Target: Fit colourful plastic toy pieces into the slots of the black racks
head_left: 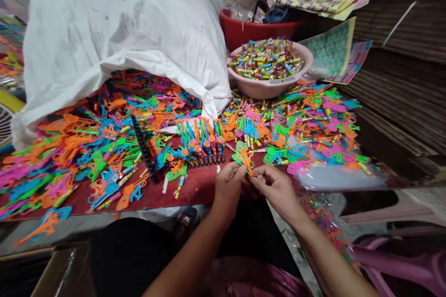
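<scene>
Both of my hands meet at the near edge of a dark red table. My left hand pinches a small orange and green plastic toy with its fingers closed. My right hand is closed too, its fingertips touching the lower end of the same toy. Just beyond them stands a black rack filled with several upright coloured toy pieces.
Heaps of bright plastic toy parts cover the table. A big white sack spills them at the back left. A pink basin of small coloured tubes sits behind, then a red tub. Pink plastic stools stand at the lower right.
</scene>
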Demonstrator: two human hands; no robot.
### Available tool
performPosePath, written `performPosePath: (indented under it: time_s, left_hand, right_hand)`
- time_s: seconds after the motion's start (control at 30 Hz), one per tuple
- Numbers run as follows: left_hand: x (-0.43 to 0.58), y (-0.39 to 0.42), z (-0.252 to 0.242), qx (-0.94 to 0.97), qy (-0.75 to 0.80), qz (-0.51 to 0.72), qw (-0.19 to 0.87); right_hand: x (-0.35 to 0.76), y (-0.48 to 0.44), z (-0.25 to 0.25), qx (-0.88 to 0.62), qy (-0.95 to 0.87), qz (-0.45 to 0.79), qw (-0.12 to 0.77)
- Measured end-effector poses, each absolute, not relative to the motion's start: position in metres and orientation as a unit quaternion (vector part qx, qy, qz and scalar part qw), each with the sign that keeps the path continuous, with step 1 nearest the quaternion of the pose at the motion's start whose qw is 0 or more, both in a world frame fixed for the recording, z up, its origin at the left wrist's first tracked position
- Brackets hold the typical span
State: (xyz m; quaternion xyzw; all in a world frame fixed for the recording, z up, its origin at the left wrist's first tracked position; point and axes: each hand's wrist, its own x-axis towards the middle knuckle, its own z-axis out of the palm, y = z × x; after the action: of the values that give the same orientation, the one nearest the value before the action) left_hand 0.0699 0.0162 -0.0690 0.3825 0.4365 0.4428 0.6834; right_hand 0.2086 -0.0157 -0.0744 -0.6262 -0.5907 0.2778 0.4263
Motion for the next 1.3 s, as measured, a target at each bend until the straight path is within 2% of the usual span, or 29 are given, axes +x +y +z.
performPosePath:
  time_s: [0.23, 0.3, 0.4, 0.47, 0.57, 0.73, 0.9, 1.1, 1.3]
  left_hand:
    - [0.065, 0.016, -0.066, 0.409, 0.427, 0.414, 0.692]
    - [0.062, 0.016, -0.067, 0.403, 0.408, 0.406, 0.712]
    - [0.058, 0.017, -0.069, 0.386, 0.371, 0.383, 0.753]
    - [0.055, 0.018, -0.069, 0.374, 0.355, 0.369, 0.773]
    - [0.05, 0.021, -0.067, 0.358, 0.353, 0.36, 0.786]
    - [0.042, 0.027, -0.063, 0.328, 0.36, 0.35, 0.8]
    - [0.043, 0.028, -0.065, 0.314, 0.335, 0.356, 0.814]
    - [0.052, 0.019, -0.072, 0.337, 0.407, 0.446, 0.722]
    - [0.055, 0.018, -0.071, 0.338, 0.429, 0.473, 0.691]
  right_hand:
    - [0.217, -0.025, -0.06, -0.597, -0.64, 0.285, 0.39]
    - [0.222, -0.024, -0.061, -0.599, -0.623, 0.269, 0.425]
    - [0.227, -0.015, -0.062, -0.593, -0.636, 0.172, 0.463]
    - [0.229, -0.007, -0.06, -0.567, -0.69, 0.123, 0.434]
    - [0.227, 0.003, -0.056, -0.51, -0.763, 0.121, 0.379]
    - [0.223, 0.009, -0.061, -0.482, -0.786, 0.123, 0.367]
    - [0.214, 0.006, -0.069, -0.518, -0.722, 0.208, 0.408]
    - [0.197, 0.009, -0.071, -0.552, -0.511, 0.421, 0.507]
    - [0.184, 0.009, -0.068, -0.552, -0.507, 0.42, 0.512]
